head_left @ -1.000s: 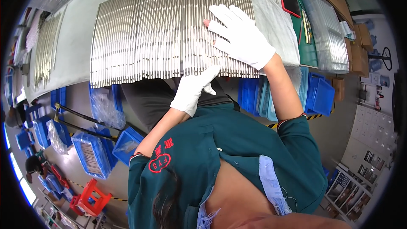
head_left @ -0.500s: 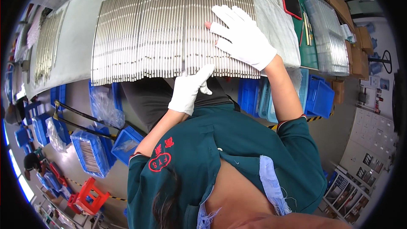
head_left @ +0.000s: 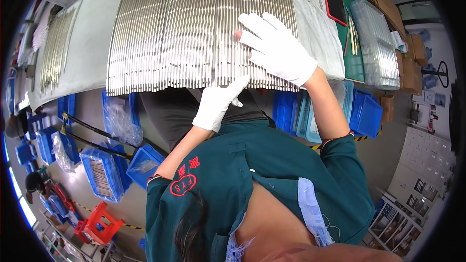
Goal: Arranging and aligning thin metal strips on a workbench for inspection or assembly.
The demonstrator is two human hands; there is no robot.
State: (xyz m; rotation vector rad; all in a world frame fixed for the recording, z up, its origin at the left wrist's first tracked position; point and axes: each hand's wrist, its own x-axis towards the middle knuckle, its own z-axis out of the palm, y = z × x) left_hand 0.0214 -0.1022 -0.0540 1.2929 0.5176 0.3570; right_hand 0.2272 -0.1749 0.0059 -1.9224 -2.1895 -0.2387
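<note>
Head view: gloved hands [head_left: 276, 51] on rods' [head_left: 194, 29] near edge

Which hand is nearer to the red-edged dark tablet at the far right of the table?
The right hand. It lies flat on the sheet of metal rods, just left of the tablet. The left hand is lower, at the rods' near edge, farther from it.

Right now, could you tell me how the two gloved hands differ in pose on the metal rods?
The right hand lies flat with fingers spread across the metal rods. The left hand is narrower, fingertips touching only the rods' near ends at the table edge. Both wear white gloves.
</note>
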